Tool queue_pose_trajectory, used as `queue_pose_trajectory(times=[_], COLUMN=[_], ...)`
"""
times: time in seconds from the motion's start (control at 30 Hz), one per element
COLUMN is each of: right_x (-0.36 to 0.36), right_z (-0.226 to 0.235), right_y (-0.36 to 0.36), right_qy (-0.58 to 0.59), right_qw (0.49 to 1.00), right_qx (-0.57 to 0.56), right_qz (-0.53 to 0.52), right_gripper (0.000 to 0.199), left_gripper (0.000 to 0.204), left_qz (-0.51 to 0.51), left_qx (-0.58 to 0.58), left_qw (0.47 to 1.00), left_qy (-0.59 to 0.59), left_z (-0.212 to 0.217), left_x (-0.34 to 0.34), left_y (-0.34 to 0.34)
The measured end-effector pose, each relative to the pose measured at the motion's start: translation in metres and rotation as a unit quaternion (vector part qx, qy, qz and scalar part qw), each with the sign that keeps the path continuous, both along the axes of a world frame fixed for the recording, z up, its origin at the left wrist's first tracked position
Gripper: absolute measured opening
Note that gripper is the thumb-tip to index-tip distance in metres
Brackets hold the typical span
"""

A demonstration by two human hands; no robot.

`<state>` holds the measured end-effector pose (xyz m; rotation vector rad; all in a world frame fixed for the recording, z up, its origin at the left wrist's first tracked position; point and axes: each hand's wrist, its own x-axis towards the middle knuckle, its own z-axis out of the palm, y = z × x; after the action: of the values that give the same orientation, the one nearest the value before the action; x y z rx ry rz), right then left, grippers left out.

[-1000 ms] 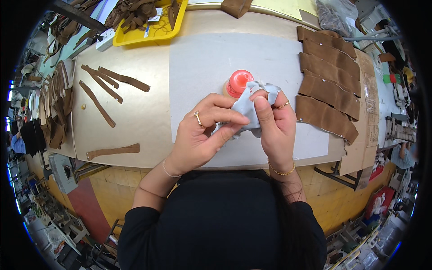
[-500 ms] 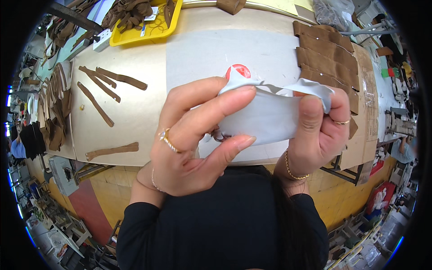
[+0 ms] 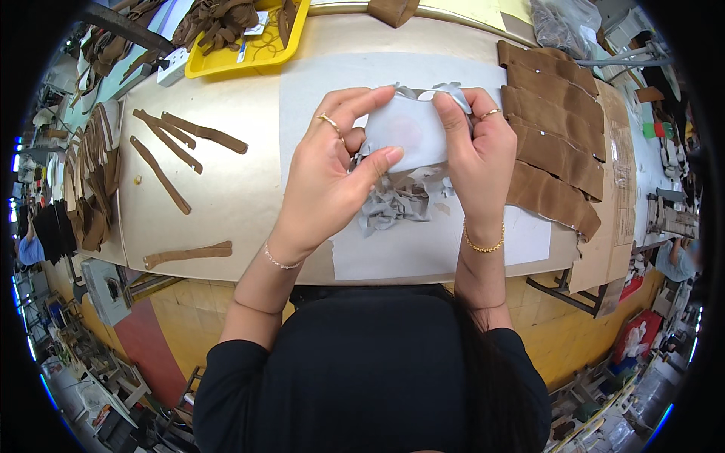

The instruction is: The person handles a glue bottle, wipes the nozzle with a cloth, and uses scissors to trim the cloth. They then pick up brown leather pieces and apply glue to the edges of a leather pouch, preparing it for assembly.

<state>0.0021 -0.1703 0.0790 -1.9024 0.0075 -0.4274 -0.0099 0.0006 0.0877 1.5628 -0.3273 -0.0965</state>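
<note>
A pale grey, thin, flexible sheet point(image 3: 415, 136) with ragged, curled upper edges is held up over the table between my two hands. My left hand point(image 3: 326, 166) grips its left side, fingertips at the upper corner and thumb across the lower front. My right hand point(image 3: 483, 147) pinches the upper right corner, thumb in front and fingers folded behind. A faint pinkish round patch shows through the sheet's middle. Crumpled grey scraps point(image 3: 389, 211) lie just below it on a white paper sheet point(image 3: 513, 253).
Several brown strips point(image 3: 162, 174) lie on the table at left. A yellow tray point(image 3: 249, 64) of brown pieces stands at the back left. Overlapping brown panels point(image 3: 555, 155) lie at right, beside cardboard point(image 3: 619, 189). Dark strips point(image 3: 98, 181) hang at the far left.
Both hands have moved away from me, carrying the grey sheet over the white paper. The red disc seen behind it is now covered, and the grey scraps below have come into view.
</note>
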Motion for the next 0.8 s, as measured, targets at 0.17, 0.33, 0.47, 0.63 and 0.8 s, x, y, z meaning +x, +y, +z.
queue_pose_trajectory(times=[0.17,0.33,0.47,0.63,0.8], right_x=[0.012,0.018,0.019,0.014,0.017], right_z=[-0.013,-0.021,-0.023,-0.019,-0.03], right_y=[0.004,0.004,0.008,0.01,0.0], right_qy=[0.046,0.106,0.148,0.136,0.098], right_qw=[0.997,0.992,0.98,0.981,0.992], right_qx=[-0.054,-0.06,-0.127,-0.133,-0.068], right_qz=[0.0,0.012,0.036,0.03,0.05], right_gripper=[0.022,0.022,0.023,0.019,0.019], left_gripper=[0.05,0.05,0.047,0.045,0.053], left_qz=[0.004,-0.005,0.003,-0.023,-0.009], left_qx=[0.038,0.048,0.147,0.159,0.156], left_qw=[0.999,0.997,0.989,0.986,0.984], left_qy=[0.033,0.066,-0.022,-0.052,-0.08], left_z=[-0.02,-0.033,-0.035,-0.026,-0.017], left_x=[0.012,0.017,0.016,0.012,0.012], left_y=[0.003,-0.001,0.002,-0.005,-0.001])
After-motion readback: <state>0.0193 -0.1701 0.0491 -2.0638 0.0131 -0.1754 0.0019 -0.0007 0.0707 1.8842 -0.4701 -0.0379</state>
